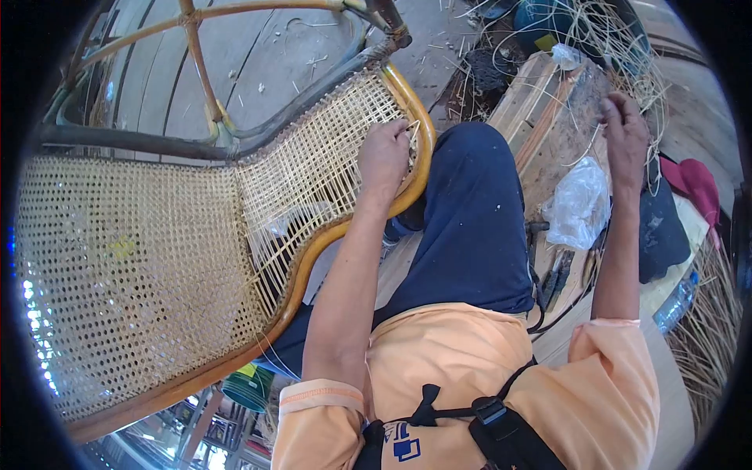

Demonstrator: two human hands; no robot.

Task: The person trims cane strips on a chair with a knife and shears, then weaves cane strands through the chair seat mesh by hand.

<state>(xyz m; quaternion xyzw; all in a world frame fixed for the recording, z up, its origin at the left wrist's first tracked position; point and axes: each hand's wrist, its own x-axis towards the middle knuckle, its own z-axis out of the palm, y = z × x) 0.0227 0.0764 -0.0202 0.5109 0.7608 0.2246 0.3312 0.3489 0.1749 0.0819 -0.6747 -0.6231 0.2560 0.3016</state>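
A rattan chair with a woven cane panel [149, 258] lies across the left side, bordered by a glossy bent rattan rim [427, 149]. Its upper section has an open weave [321, 141], with loose parallel strands and a gap near the rim. My left hand [384, 157] is closed over this weave beside the rim, fingers pinching a pale cane strand whose end shows by the fingertips. Raised at the right, my right hand [627, 129] has its fingers curled together. A thin cane strand [593, 142] hangs at its fingertips, partly hidden.
Wooden boards [533, 110] lie beside my knee, with a clear plastic bag [580, 204] on them. Tangled cane strips [603, 31] spill at the upper right. A red cap [697, 188], a plastic bottle [677, 301] and a green container [249, 388] are nearby.
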